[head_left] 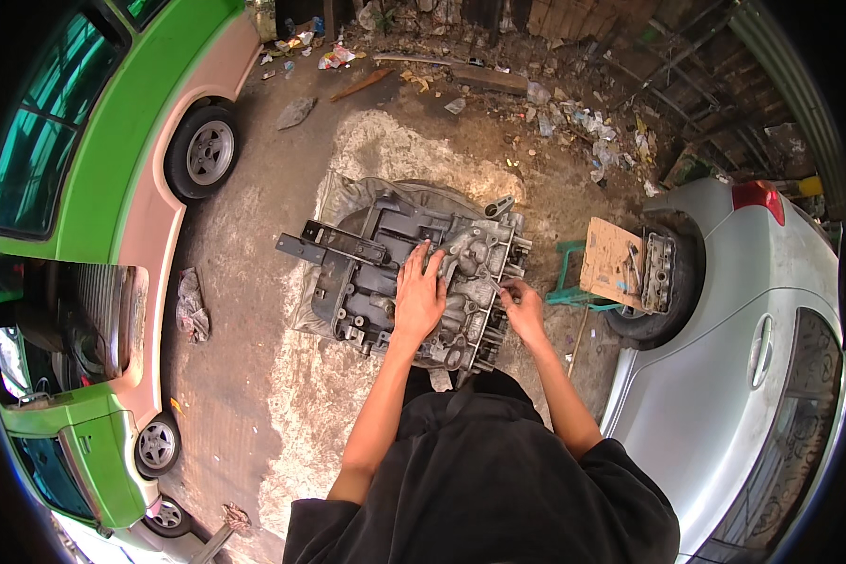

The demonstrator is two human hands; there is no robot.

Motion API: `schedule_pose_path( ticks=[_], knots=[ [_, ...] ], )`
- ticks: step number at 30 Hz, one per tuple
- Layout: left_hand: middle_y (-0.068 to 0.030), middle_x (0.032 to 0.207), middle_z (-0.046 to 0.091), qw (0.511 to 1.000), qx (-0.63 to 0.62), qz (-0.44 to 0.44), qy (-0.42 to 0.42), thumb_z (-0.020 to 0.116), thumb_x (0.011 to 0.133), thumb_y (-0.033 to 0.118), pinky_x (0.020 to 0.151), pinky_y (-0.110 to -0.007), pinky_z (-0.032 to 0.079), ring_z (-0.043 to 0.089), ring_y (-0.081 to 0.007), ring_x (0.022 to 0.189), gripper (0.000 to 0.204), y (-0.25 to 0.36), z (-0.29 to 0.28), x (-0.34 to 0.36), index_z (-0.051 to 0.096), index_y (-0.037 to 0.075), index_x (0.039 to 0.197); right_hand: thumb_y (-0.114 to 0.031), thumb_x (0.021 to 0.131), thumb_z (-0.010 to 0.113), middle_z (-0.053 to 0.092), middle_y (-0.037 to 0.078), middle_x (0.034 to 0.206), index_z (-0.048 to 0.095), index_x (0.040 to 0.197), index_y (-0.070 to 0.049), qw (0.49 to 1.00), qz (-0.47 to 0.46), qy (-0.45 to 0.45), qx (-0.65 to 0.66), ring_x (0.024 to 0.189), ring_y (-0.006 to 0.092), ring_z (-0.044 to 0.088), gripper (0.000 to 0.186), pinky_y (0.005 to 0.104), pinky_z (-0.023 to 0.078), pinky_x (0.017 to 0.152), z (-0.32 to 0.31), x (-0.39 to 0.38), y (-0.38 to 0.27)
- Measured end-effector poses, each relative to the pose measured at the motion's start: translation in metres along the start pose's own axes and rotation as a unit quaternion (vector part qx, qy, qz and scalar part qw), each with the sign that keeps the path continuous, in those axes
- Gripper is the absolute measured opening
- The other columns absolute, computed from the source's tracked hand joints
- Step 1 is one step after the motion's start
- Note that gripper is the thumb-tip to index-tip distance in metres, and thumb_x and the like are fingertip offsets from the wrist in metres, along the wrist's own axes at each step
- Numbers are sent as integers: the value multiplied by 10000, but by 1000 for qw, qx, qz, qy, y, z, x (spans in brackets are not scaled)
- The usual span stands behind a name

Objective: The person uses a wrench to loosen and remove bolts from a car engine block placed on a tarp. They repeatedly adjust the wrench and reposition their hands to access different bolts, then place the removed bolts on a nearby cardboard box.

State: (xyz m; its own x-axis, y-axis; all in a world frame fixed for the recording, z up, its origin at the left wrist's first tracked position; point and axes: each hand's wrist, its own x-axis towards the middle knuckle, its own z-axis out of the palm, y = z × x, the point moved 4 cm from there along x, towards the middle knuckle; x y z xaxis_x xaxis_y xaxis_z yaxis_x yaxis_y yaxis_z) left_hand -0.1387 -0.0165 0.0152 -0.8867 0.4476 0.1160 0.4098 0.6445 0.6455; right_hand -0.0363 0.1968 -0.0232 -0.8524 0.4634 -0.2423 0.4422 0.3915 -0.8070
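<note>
A grey metal engine block (pixel 376 249) lies in front of me on a dark, crumpled cover (pixel 312 315). On its upper face rests my left hand (pixel 421 293), palm down with the fingers spread and nothing in them. My right hand (pixel 523 308) is at the block's right edge, beside a row of studs (pixel 487 343). Its thumb and fingers are pinched together around something slim that I cannot make out. A black bracket (pixel 334 242) extends over the block's left side. At the far right corner sits a loose-looking metal arm with a hole (pixel 499 207).
To the right, a green stool (pixel 566 273) carries a cardboard sheet (pixel 606 254) with tools and a long metal part (pixel 659 273). A silver car (pixel 724 376) stands beyond it. A green van (pixel 146 122) is at left, near a rag (pixel 193 305). Litter (pixel 597 132) lies at the back.
</note>
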Motion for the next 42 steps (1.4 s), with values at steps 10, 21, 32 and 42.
schedule_pose_path(
  ticks=[10, 21, 32, 42],
  knots=[
    [-186, 1619, 407, 1000, -9, 16, 2, 630, 945, 69, 1208, -535, 344, 387, -404, 1494, 554, 0, 0, 1, 499, 100, 1482, -266, 889, 829, 774, 146, 844, 818, 992, 4, 979, -53, -147, -132, 763, 241, 726, 289, 405, 554, 733, -44, 80, -16],
    [-180, 1617, 411, 1000, -1, 7, 5, 632, 944, 79, 1208, -532, 342, 389, -399, 1494, 558, 1, 0, 1, 496, 105, 1484, -242, 868, 865, 780, 119, 824, 833, 1017, -18, 926, -116, -313, -176, 769, 213, 727, 271, 391, 549, 710, -36, 142, -28],
    [-185, 1609, 422, 1000, 2, 14, 8, 632, 940, 74, 1210, -524, 340, 391, -400, 1493, 550, 1, -1, 2, 503, 95, 1474, -318, 840, 890, 802, 124, 933, 840, 1024, -29, 911, -113, -345, -196, 877, 253, 741, 346, 406, 575, 801, -30, 158, -26],
    [-180, 1611, 421, 1000, 1, 11, 4, 635, 940, 75, 1206, -520, 349, 396, -397, 1491, 555, 2, -2, 1, 501, 100, 1479, -332, 848, 887, 802, 116, 936, 836, 1040, -25, 914, -100, -342, -192, 877, 253, 740, 365, 403, 576, 804, -30, 155, -23]
  ],
)
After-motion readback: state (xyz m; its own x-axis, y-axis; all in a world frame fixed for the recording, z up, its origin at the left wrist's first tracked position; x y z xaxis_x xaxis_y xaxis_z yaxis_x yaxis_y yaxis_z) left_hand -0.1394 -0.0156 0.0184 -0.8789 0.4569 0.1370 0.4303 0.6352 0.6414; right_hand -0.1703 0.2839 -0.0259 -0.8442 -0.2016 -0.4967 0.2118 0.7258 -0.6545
